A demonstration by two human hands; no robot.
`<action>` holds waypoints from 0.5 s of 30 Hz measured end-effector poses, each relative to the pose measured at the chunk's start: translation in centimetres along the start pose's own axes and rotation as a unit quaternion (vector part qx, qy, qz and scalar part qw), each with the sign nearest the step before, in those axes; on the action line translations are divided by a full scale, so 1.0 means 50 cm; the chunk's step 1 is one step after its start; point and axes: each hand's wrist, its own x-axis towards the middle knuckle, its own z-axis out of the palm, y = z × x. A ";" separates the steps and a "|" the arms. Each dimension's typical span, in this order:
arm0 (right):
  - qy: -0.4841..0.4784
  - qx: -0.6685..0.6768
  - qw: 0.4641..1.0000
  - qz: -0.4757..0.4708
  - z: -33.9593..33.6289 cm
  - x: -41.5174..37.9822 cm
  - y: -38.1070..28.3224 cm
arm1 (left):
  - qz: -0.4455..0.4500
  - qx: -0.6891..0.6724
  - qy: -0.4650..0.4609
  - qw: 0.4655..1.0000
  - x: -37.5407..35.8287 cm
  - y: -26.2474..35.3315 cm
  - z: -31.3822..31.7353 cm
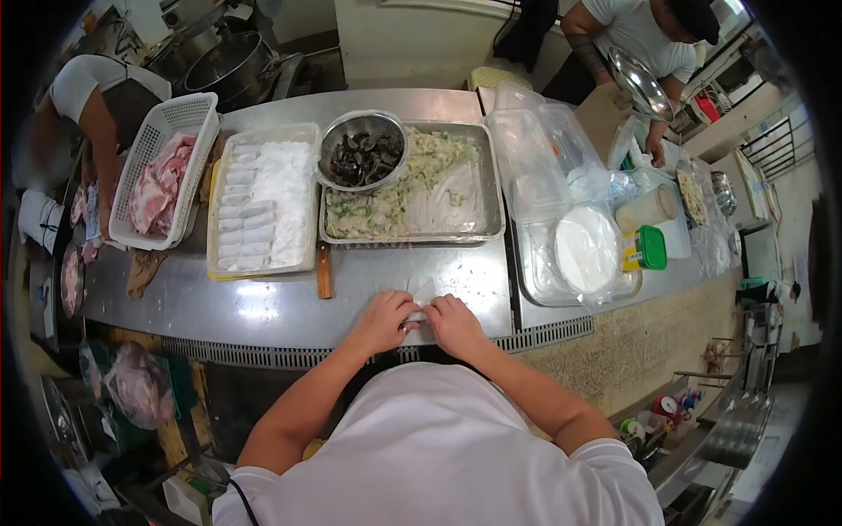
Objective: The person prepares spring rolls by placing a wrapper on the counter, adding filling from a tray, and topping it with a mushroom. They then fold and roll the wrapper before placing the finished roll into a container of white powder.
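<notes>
My left hand [384, 321] and my right hand [454, 324] meet at the front edge of the steel table. Both have their fingers closed on a thin white wrapper [424, 293], partly rolled; whatever is inside it is hidden. Ahead of them a metal tray [452, 238] carries a pale filling with green bits. A steel bowl [405, 151] of dark, shiny pieces rests on that tray's far left part. To the left, a white tray [313, 188] contains several white rolls lying in a column, beside white powder. A wooden handle [324, 273] sticks out between the trays.
A white basket [195, 162] of raw meat stands at the far left, near a co-worker's arm [103, 175]. On the right are plastic containers [526, 167], a bagged stack of round white sheets [586, 250] and a green-lidded jar [651, 248]. Another co-worker [614, 26] holds a metal lid [640, 83].
</notes>
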 end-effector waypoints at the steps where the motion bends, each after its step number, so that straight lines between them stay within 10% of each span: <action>1: -0.003 0.001 1.000 0.000 -0.003 0.002 -0.001 | 0.008 0.005 -0.013 1.000 -0.007 -0.007 0.003; 15: 0.049 0.029 0.998 0.038 0.009 0.010 0.011 | -0.014 0.036 0.047 0.998 -0.001 -0.019 0.038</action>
